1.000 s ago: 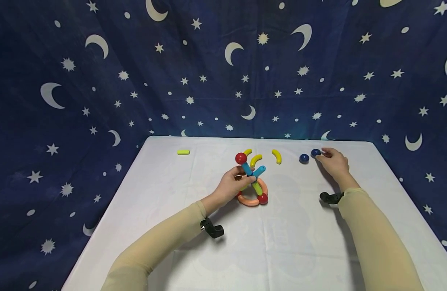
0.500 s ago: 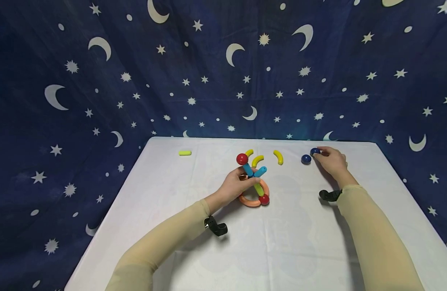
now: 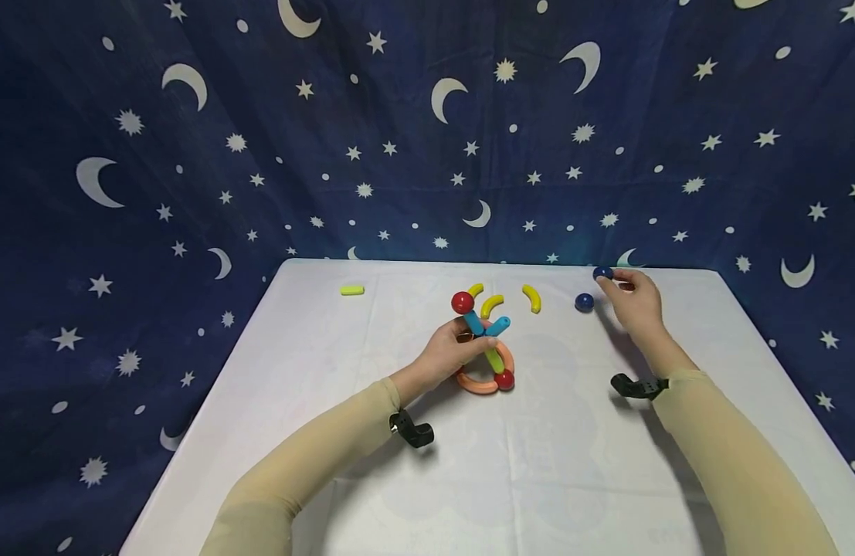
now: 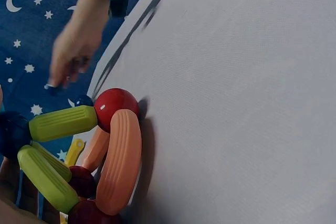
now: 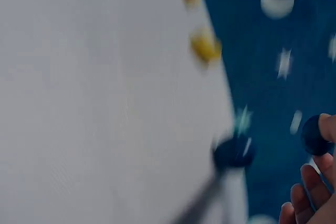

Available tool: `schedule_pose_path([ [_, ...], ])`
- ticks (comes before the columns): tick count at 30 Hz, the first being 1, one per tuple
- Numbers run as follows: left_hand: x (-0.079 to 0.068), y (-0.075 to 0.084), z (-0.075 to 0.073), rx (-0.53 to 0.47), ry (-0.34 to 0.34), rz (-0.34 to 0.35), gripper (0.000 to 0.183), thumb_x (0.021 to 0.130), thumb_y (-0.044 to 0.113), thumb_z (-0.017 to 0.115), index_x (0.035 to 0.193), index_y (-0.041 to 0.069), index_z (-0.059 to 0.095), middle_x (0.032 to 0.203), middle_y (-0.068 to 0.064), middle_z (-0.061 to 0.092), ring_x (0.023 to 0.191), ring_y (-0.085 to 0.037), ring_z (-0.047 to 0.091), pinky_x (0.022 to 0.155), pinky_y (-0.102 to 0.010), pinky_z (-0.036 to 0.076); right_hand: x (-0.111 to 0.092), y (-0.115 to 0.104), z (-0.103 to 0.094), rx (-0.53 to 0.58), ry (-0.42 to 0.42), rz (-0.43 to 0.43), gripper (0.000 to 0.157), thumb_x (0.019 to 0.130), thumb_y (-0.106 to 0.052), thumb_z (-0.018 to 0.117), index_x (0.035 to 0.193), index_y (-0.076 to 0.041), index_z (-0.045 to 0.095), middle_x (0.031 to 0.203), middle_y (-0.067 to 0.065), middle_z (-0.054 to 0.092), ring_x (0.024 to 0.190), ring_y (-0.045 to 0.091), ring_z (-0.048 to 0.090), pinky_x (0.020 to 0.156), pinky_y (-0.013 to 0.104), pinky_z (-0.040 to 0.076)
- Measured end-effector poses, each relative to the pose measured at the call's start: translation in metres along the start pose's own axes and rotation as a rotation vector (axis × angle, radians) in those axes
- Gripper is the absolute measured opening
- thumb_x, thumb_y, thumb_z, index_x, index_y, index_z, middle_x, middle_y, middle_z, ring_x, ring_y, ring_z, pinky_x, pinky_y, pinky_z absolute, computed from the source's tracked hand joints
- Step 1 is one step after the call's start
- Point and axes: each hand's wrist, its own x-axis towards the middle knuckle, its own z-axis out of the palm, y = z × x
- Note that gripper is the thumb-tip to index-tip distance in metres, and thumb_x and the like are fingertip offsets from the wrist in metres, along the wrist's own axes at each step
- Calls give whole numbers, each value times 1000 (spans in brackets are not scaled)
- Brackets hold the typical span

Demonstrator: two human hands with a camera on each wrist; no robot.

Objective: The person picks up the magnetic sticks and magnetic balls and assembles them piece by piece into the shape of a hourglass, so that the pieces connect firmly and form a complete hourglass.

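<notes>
My left hand [image 3: 449,357] grips a built model of magnetic rods and balls around its middle. Orange curved rods [image 4: 119,161] and red balls [image 4: 116,107] form its ring-shaped base, lime green rods [image 4: 64,123] rise to a dark blue ball [image 4: 12,135], and blue rods [image 3: 497,327] stick out above. A red ball [image 3: 462,303] tops one blue rod. At the back right, my right hand [image 3: 637,305] pinches a dark blue ball [image 5: 315,136] between thumb and fingers, raised off the table. Another dark blue ball [image 3: 584,303] lies on the table just below it.
Several yellow curved rods [image 3: 531,298] lie behind the model. One short lime green rod [image 3: 352,290] lies at the back left of the white table [image 3: 427,494]. A starry dark blue cloth [image 3: 399,116] hangs behind the table's back edge.
My right hand has lifted the farther blue ball up from the table beside the other one. The left hand keeps holding the model in nearly the same place.
</notes>
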Motion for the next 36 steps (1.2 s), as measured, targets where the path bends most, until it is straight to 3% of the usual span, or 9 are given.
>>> schedule_pose_path([
  [3, 0, 1, 0, -32, -12, -6, 31, 96, 27, 75, 122, 13, 69, 120, -1, 68, 115, -19, 61, 101, -40, 47, -27, -25, 5, 90, -48, -116, 62, 99, -49, 64, 139, -1, 57, 132, 11, 56, 118, 21, 50, 87, 27, 44],
  [6, 1, 2, 0, -45, -11, -12, 31, 96, 28, 75, 123, 14, 70, 122, 0, 68, 116, -18, 60, 100, -39, 48, -58, -51, 10, 173, -156, -239, 51, 99, -38, 68, 135, -3, 61, 124, 5, 59, 107, 14, 53, 80, 19, 44],
  [9, 1, 2, -1, -31, 0, -10, 32, 95, 30, 75, 122, 14, 70, 120, 0, 68, 113, -19, 61, 98, -39, 49, -83, -73, 18, 239, -262, -350, 40, 99, -26, 71, 132, -4, 64, 123, 4, 59, 106, 15, 53, 81, 18, 46],
  [13, 1, 2, -2, -20, 7, -3, 32, 96, 30, 75, 123, 14, 69, 118, 0, 68, 111, -19, 61, 97, -40, 49, -102, -89, 28, 293, -332, -443, 33, 98, -14, 72, 129, -4, 66, 128, 7, 59, 113, 18, 52, 89, 21, 45],
  [19, 2, 0, 0, -22, -1, -20, 32, 96, 31, 74, 124, 15, 70, 119, 1, 69, 114, -18, 61, 99, -39, 48, -111, -92, 36, 309, -358, -409, 33, 98, -15, 71, 130, -4, 65, 129, 8, 59, 114, 20, 50, 89, 22, 45],
  [31, 1, 0, 0, -27, 3, -19, 32, 96, 31, 74, 123, 14, 70, 118, -1, 68, 112, -20, 61, 96, -39, 49, -111, -91, 40, 287, -377, -398, 34, 99, -19, 70, 130, -6, 65, 126, 7, 60, 118, 22, 49, 91, 25, 43],
  [36, 0, 1, 0, -24, 2, -17, 31, 96, 31, 74, 123, 15, 70, 119, 0, 68, 112, -20, 61, 96, -40, 49, -112, -92, 40, 298, -387, -376, 35, 99, -20, 71, 131, -6, 65, 127, 7, 59, 117, 32, 49, 88, 27, 46],
])
